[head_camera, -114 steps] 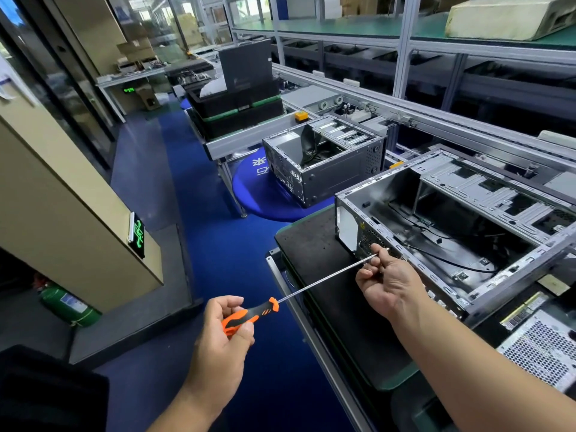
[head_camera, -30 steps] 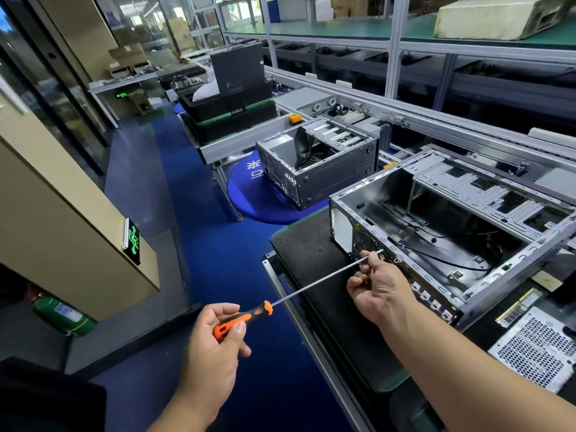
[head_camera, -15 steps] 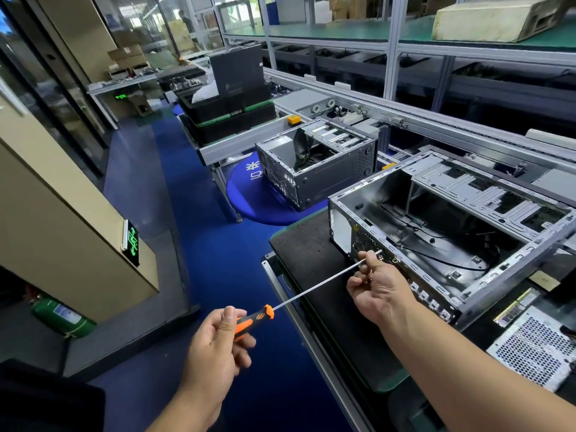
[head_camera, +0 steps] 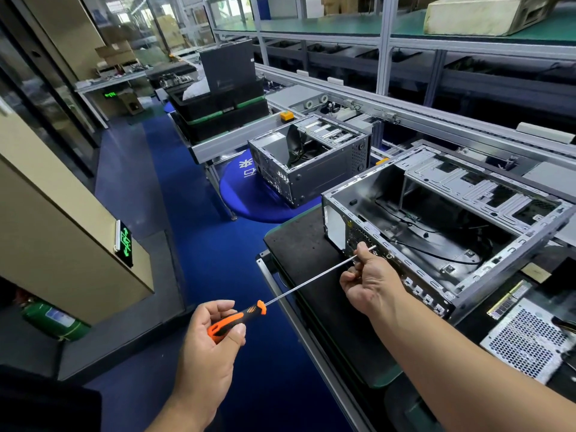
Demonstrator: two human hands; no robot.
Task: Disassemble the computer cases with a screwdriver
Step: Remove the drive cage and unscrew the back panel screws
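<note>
Computer case of bare grey metal [head_camera: 442, 219] lies open on the black-matted counter [head_camera: 311, 244]. Left hand [head_camera: 212, 344] grips the orange-handled long screwdriver [head_camera: 237, 321]; right hand [head_camera: 371, 282] pinches its shaft, tip at the rear panel. Likely loosening a screw there; next, steady turning.

Two bare forearms reached forward from the bottom of the view. The left hand [head_camera: 208, 344] sat low and near the body, back of the hand facing up, its fingers and thumb curled around an orange and black screwdriver [head_camera: 237, 321] handle. The right arm stretched farther out and higher, crossing up from the lower right corner. The right hand [head_camera: 369, 283] was curled, its fingers closed around the thin metal shaft near the tip, knuckles facing the viewer.
</note>
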